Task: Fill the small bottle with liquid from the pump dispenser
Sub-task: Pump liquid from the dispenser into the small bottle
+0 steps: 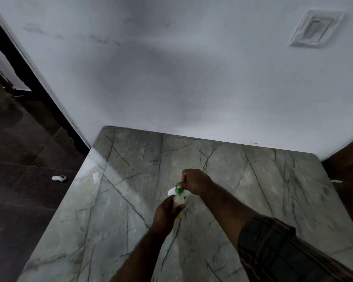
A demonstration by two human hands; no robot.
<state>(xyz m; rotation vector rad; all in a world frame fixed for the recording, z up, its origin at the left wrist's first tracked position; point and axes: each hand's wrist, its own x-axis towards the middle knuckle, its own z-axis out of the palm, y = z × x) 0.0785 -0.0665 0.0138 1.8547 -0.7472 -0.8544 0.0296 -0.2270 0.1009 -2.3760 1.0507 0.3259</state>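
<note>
I see grey veined marble desk (130,200) across 6 o'clock half, far edge against white wall (192,68). Wall smudged, dark patch at centre. White switch plate (316,29) on wall, 1 o'clock. Dark tiled floor (18,210) at 9 o'clock. Small white object (59,178) lying on it near desk's left edge. Black frame strip (29,78) at 10 o'clock.
</note>
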